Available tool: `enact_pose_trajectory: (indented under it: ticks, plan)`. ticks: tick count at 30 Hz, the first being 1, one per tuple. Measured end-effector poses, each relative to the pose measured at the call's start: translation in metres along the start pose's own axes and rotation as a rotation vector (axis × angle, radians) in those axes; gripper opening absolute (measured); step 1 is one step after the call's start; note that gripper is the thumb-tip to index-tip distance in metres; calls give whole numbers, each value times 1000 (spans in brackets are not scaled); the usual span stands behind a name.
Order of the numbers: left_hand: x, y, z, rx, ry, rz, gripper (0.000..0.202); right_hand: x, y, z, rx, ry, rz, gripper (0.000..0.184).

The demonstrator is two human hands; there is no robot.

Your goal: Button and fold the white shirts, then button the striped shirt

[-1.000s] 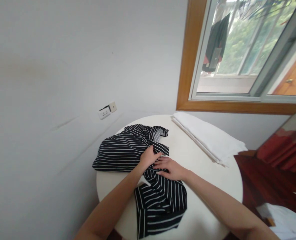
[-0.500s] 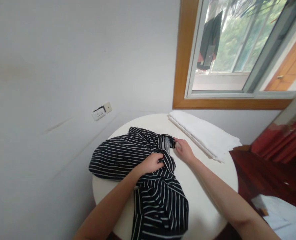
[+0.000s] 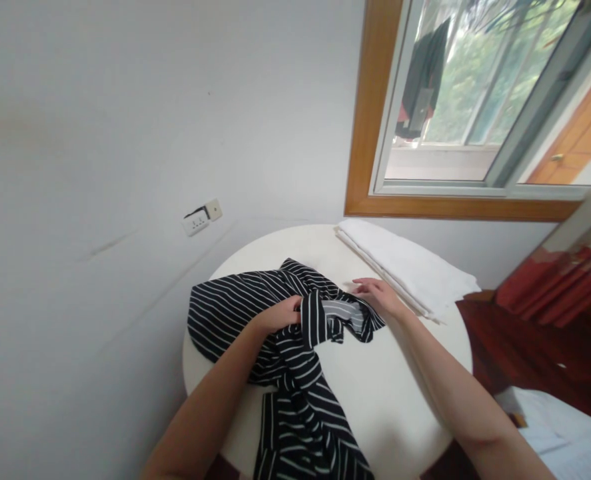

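Note:
A black shirt with white stripes lies crumpled across the round white table, one end hanging toward me over the near edge. My left hand is closed on the shirt beside its collar, fingertips partly hidden in the cloth. Right of the collar, the pale inner side of the fabric is turned up. My right hand is at the far right edge of the shirt, its fingers stretched out and apart, touching or just above the cloth.
A folded white cloth lies at the table's back right. Behind stand a wall with a socket and a wood-framed window. A red and cream curtain hangs at right, and white material lies low at right.
The collar part has turned up and spread to the right, baring the pale inner side. My left hand has shifted slightly left and away with the cloth; my right hand's fingers have opened.

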State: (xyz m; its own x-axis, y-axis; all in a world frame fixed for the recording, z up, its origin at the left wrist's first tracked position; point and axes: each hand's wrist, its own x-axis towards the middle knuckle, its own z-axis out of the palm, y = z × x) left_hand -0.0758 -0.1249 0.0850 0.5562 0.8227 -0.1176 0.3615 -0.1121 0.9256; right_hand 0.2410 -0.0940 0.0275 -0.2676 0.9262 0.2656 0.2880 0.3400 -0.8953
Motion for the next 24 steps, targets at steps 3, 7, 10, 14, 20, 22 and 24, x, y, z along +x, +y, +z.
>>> enact_pose_trajectory:
  ticks: [3, 7, 10, 14, 20, 22, 24]
  plan:
    - [2, -11, -22, -49, 149, -30, 32, 4, 8, 8, -257, 7, -155, 39]
    - [8, -23, -44, -156, 321, -3, 44, 10, 8, 27, -385, -135, -340, 40]
    - [12, -28, -49, -241, 400, 39, 52, 10, 4, 45, -414, -224, -416, 42]
    - [17, -30, -46, -197, 442, 61, 62, 2, -1, 68, -504, -279, -447, 47]
    - [16, -23, -40, -70, 508, 153, 65, -5, -22, 86, -538, -237, -457, 22]
    - [15, -23, -40, -66, 512, 171, 63, -5, -31, 88, -443, -199, -457, 15]
    - [15, -26, -42, -67, 547, 174, 61, -6, -38, 87, -303, -125, -405, 12]
